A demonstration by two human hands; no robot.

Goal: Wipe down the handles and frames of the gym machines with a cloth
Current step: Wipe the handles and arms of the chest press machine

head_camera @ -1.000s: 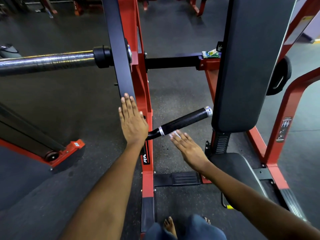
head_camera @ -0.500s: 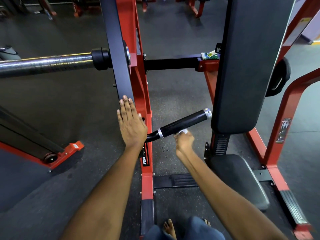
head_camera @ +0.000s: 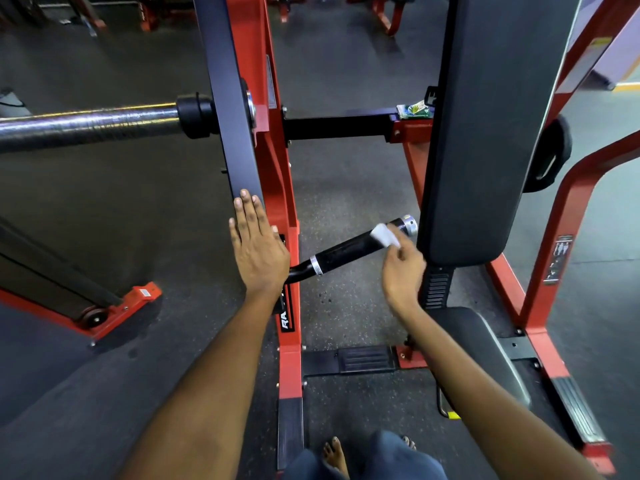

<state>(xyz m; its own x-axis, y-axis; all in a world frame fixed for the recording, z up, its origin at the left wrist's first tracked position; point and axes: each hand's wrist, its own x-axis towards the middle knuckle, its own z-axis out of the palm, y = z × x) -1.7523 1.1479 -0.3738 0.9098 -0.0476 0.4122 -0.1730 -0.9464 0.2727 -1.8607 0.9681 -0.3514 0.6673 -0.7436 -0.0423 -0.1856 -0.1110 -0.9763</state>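
Note:
A black rubber handle (head_camera: 346, 252) with silver end cap juts right from the red machine frame (head_camera: 289, 351). My right hand (head_camera: 403, 268) pinches a small white cloth (head_camera: 384, 235) and holds it against the handle near its outer end. My left hand (head_camera: 258, 249) lies flat, fingers straight, on the dark lever arm (head_camera: 230, 133) where it meets the red upright.
A black back pad (head_camera: 491, 126) and seat (head_camera: 481, 344) stand right of the handle. A chrome weight sleeve (head_camera: 86, 124) sticks out left. A green packet (head_camera: 414, 110) lies on the cross bar. Another red frame foot (head_camera: 121, 306) sits lower left. My bare foot (head_camera: 334, 455) is below.
My right hand curled round the cloth under the handle, then slid up and right along it to the outer end. My left hand stayed put.

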